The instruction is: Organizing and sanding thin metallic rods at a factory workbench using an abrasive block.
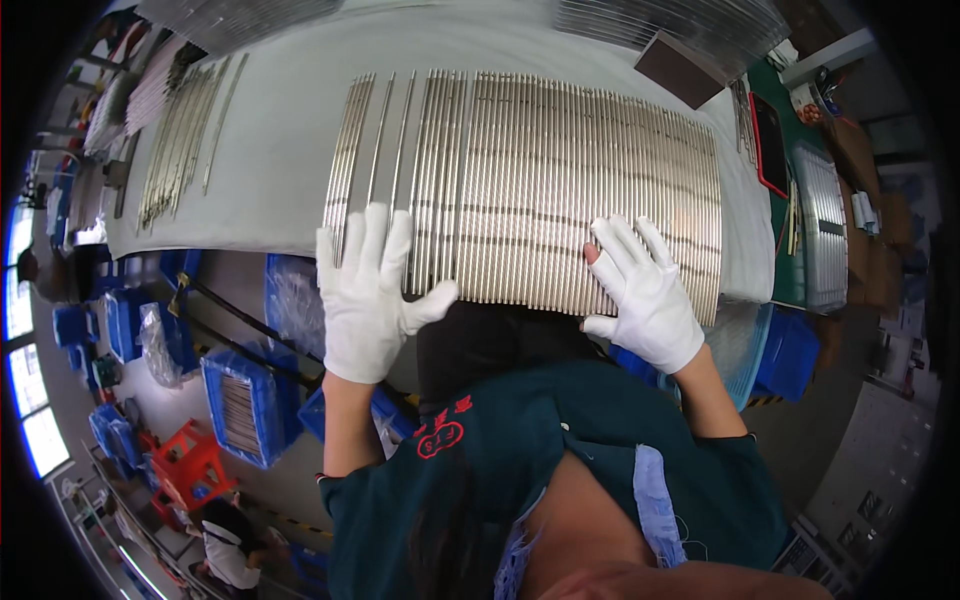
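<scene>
A wide row of thin, shiny metal rods (570, 170) lies side by side on the white-covered table (275, 150). My left hand (365, 290), in a white glove, rests with fingers spread over the near ends of the rods at the row's left part, where a few lie apart with gaps. My right hand (645, 290) lies spread over the near right part of the row; its white glove leaves one fingertip bare. Neither hand grips a rod. Further left on the table is a looser group of rods (185, 140).
A brown block (683, 68) and clear plastic trays (670, 22) stand at the far side. A red-edged phone (768, 145) lies on the green surface at right. Blue crates (245, 405) and a red stool (190, 460) are on the floor at left. Another person (228, 545) is at lower left.
</scene>
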Demonstrator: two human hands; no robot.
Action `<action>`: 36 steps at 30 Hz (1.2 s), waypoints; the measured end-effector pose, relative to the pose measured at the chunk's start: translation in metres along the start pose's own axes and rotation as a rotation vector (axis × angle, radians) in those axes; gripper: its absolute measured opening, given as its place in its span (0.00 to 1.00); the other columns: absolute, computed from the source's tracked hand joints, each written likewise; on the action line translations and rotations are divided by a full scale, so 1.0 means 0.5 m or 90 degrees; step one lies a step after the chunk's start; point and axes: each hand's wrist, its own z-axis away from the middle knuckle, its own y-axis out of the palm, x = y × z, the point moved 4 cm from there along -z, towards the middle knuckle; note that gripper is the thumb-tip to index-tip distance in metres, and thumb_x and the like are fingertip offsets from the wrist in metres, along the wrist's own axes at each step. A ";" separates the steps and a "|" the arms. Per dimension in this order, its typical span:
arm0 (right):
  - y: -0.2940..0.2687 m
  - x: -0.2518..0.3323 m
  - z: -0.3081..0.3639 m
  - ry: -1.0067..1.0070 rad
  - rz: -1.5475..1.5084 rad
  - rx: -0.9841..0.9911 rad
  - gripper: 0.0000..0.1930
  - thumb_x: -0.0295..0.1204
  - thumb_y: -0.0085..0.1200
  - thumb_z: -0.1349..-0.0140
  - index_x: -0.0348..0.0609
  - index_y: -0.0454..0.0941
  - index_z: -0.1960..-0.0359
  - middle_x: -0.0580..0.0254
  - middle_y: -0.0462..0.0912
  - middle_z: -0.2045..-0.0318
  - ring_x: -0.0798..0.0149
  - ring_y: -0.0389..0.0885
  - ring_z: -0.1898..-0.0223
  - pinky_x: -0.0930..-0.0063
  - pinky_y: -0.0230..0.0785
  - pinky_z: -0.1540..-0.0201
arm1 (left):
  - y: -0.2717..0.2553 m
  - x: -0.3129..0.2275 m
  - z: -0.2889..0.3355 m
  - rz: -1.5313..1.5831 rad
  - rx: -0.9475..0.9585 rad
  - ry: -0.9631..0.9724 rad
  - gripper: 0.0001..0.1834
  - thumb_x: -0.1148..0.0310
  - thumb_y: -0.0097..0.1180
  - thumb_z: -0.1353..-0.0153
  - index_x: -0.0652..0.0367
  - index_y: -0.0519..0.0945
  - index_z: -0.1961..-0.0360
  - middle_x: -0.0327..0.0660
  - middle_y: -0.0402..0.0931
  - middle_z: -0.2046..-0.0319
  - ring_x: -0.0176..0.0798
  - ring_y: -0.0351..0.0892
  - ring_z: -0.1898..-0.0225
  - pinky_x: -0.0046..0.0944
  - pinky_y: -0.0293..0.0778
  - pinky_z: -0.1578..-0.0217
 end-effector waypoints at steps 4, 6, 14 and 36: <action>0.003 -0.002 0.000 0.001 -0.016 -0.008 0.48 0.45 0.80 0.59 0.35 0.77 0.35 0.40 0.73 0.27 0.40 0.68 0.24 0.40 0.51 0.18 | 0.002 0.094 0.008 -0.119 0.048 -0.122 0.48 0.35 0.61 0.33 0.64 0.73 0.27 0.55 0.74 0.30 0.58 0.71 0.29 0.69 0.59 0.26; 0.004 -0.002 -0.001 -0.003 -0.021 -0.013 0.50 0.44 0.81 0.63 0.33 0.77 0.35 0.38 0.72 0.27 0.38 0.68 0.24 0.39 0.51 0.18 | 0.006 0.088 0.011 -0.121 0.029 -0.091 0.47 0.35 0.61 0.34 0.64 0.73 0.27 0.54 0.74 0.31 0.58 0.71 0.30 0.69 0.59 0.26; 0.001 0.000 0.001 -0.002 0.009 -0.015 0.48 0.48 0.79 0.55 0.36 0.76 0.33 0.43 0.74 0.28 0.43 0.68 0.23 0.41 0.50 0.18 | 0.003 -0.022 -0.008 0.120 -0.022 0.031 0.51 0.32 0.64 0.40 0.69 0.75 0.33 0.57 0.76 0.38 0.61 0.74 0.36 0.60 0.65 0.29; 0.013 0.026 -0.057 -0.006 0.050 0.000 0.52 0.60 0.75 0.52 0.37 0.73 0.29 0.46 0.71 0.26 0.45 0.63 0.21 0.43 0.48 0.17 | 0.052 -0.163 -0.091 0.207 0.021 0.220 0.51 0.33 0.69 0.46 0.63 0.76 0.32 0.55 0.75 0.35 0.60 0.72 0.32 0.62 0.62 0.27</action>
